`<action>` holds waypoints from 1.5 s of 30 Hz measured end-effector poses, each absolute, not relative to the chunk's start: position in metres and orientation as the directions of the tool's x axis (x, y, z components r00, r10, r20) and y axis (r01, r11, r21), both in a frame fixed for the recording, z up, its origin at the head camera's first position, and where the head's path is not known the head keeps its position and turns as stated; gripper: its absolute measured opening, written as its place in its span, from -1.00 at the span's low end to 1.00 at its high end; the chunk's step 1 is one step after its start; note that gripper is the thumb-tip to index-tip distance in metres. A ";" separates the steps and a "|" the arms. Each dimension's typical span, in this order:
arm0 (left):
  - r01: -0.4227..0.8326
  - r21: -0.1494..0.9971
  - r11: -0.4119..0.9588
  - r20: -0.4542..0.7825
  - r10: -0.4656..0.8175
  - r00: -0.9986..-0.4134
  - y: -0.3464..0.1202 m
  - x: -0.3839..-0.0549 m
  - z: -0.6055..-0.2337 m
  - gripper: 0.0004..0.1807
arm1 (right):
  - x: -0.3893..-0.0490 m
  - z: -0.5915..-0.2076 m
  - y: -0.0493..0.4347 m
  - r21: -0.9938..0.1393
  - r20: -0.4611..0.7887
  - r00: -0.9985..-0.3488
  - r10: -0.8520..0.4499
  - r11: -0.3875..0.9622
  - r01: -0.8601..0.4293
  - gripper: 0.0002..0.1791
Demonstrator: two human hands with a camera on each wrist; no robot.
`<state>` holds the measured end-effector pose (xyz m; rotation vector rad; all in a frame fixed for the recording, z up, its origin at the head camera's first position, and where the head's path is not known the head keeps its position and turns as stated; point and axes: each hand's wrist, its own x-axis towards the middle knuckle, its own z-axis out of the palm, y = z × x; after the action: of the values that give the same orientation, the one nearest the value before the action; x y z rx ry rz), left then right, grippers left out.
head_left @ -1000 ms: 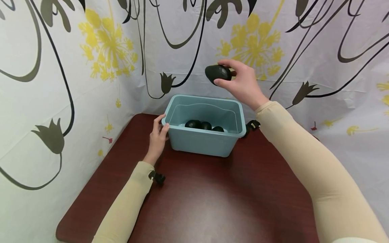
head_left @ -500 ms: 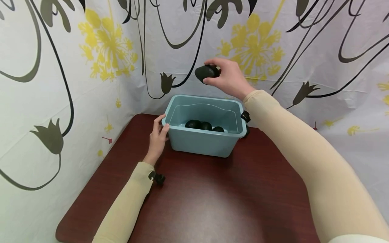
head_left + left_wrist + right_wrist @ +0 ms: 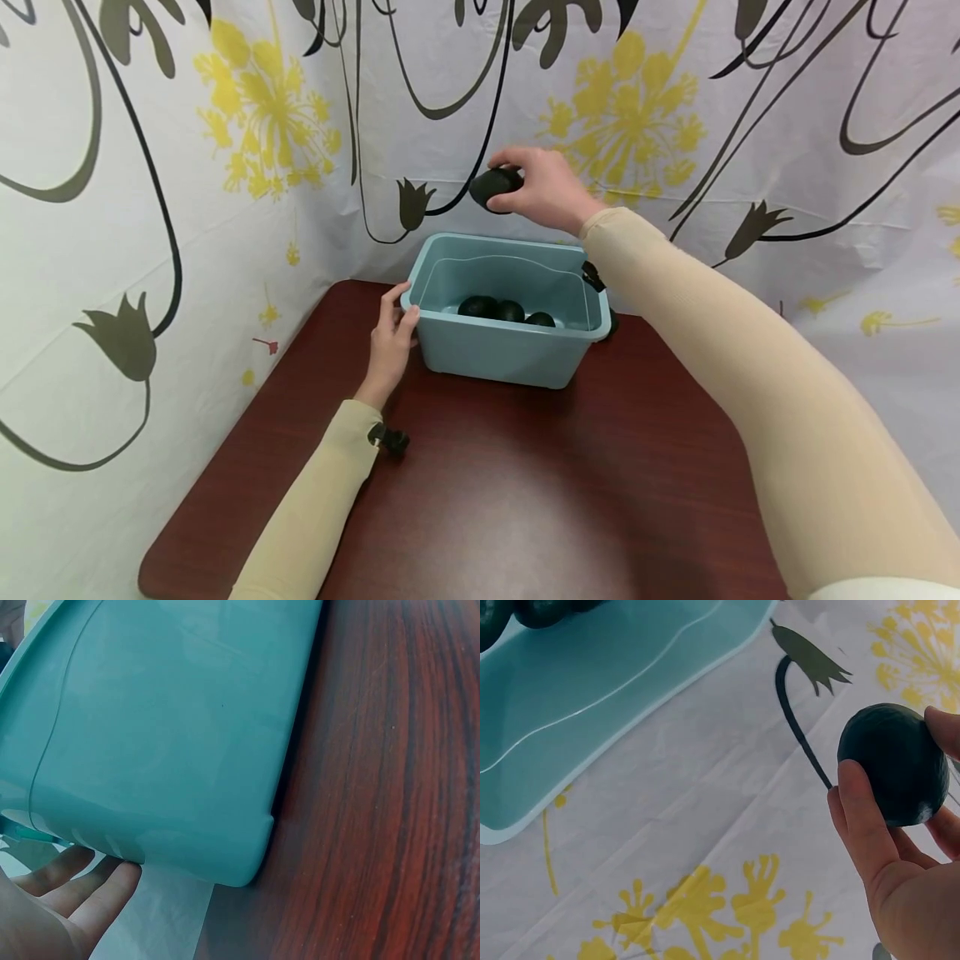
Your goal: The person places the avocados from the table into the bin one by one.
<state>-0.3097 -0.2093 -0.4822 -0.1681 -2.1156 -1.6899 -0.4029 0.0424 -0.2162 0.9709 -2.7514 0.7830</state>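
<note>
A dark green avocado (image 3: 493, 190) is held up above the bin by my right hand (image 3: 551, 190), thumb and fingers around it. In the right wrist view the same avocado (image 3: 892, 765) shows rounded and dark between the fingertips. My left hand (image 3: 388, 346) grips the left front corner of a light blue plastic bin (image 3: 495, 354) at its rim. From the left wrist, bent fingers (image 3: 105, 896) appear against the bin's end wall. Inside the bin lie several dark avocados (image 3: 478, 307), partly hidden by the front wall.
The bin stands near the back of a reddish-brown wooden table (image 3: 480, 483). White cloth (image 3: 360, 142) printed with yellow flowers and grey stems hangs close behind and at the left. Black wrist cameras (image 3: 392, 439) are strapped to the forearms.
My right hand has moved left with the avocado, from over the bin's right part toward its middle, ending slightly lower. The left hand and bin have stayed put.
</note>
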 end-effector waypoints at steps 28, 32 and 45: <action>0.364 0.905 0.220 0.397 -0.131 -0.908 -0.198 -0.284 -0.449 -0.44 | -0.414 -0.248 0.028 -0.333 0.123 -0.753 -0.646 0.688 -0.645 -0.37; 0.364 0.905 0.223 0.398 -0.132 -0.908 -0.198 -0.284 -0.448 -0.44 | -0.415 -0.252 0.036 -0.342 0.124 -0.754 -0.645 0.686 -0.642 -0.39; 0.353 0.901 0.253 0.394 -0.135 -0.909 -0.203 -0.283 -0.452 -0.44 | -0.415 -0.243 0.066 -0.368 0.133 -0.785 -0.606 0.705 -0.607 -0.40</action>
<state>-0.2826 -0.2027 -0.4517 -0.1988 -2.1386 -1.6960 -0.4148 0.0660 -0.2429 1.0303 -2.8984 0.6261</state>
